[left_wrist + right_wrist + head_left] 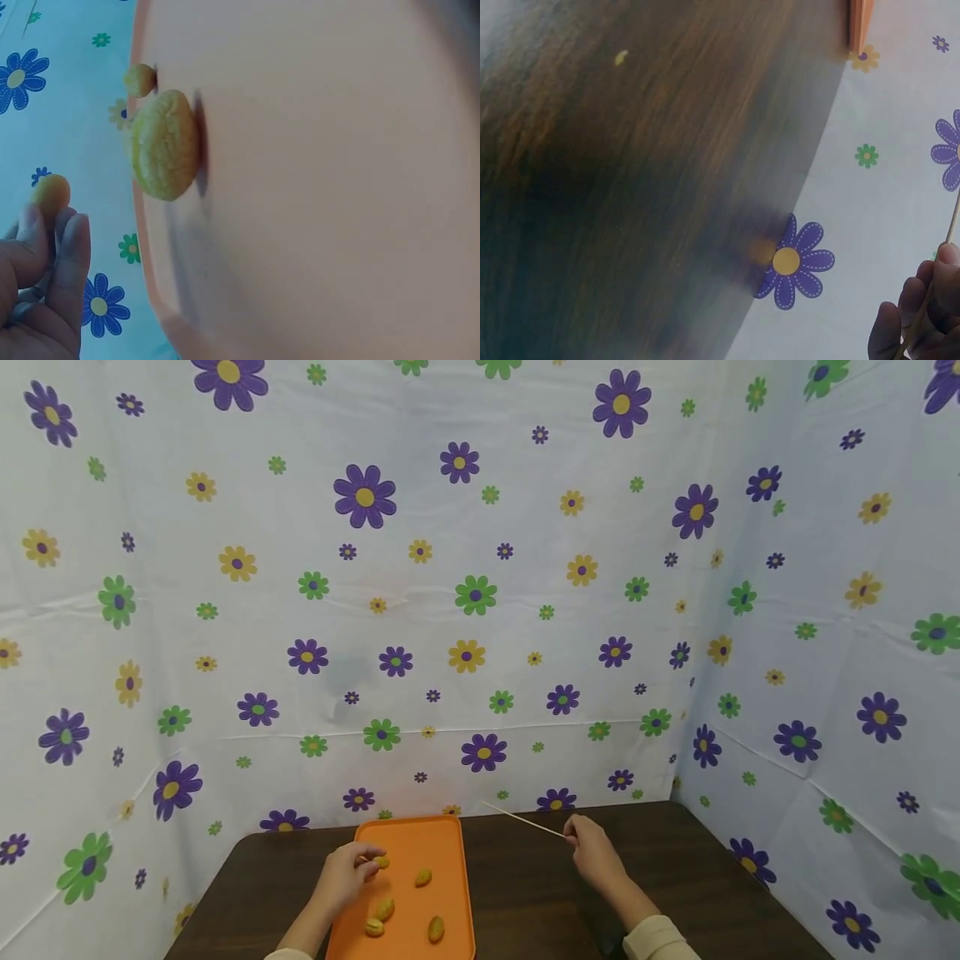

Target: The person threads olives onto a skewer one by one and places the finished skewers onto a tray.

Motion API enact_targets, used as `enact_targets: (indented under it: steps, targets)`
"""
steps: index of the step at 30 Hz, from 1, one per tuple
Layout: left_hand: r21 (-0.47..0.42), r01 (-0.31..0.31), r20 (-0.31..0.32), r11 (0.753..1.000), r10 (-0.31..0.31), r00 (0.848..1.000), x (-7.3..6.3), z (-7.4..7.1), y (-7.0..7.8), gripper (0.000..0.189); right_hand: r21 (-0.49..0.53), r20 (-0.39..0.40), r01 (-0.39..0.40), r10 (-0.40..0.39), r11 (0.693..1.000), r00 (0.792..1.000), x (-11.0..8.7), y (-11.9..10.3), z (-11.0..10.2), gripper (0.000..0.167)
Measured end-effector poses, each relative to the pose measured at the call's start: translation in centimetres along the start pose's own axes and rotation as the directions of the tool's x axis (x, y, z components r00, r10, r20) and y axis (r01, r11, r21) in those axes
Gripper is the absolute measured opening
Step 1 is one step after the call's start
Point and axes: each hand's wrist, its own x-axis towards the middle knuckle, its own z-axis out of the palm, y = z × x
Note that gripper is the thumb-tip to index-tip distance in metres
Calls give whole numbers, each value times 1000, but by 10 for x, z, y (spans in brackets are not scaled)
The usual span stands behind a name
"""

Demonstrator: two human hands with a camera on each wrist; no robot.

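Observation:
My left hand is over the left side of the orange tray. In the left wrist view, thumb and fingers of this hand pinch a small yellow oval piece, which looks like a fruit. Several similar yellow-brown pieces lie on the tray, among them a wrinkled one and another near the tray's front. Their exact kind is unclear. Above the dark table to the right, my right hand grips a thin wooden skewer. The skewer slants up and left from the fingers, its far end free.
The dark brown wooden table extends on both sides of the tray. White cloth with purple, green and yellow flowers hangs behind and beside it. A dark object, hard to make out, is by the right forearm.

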Motion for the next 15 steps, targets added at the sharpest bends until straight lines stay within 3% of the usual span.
enact_targets:
  steps: [4, 9, 15]
  targets:
    - [-105, 34, -27, 994, -37, 999, 0, -1, 5, 20, -11, -27, 11, -11, 1000, 1000, 1, 1, 1, 26]
    - [-256, 97, -34, 962, -109, 993, 4, -2, 10, 23, -22, -52, 34, -36, 999, 998, 6, 2, 1, 27]
    - [-346, 137, -9, 928, -149, 989, 5, -2, 13, 26, -18, -30, 41, -41, 999, 999, 8, 4, 1, 26]
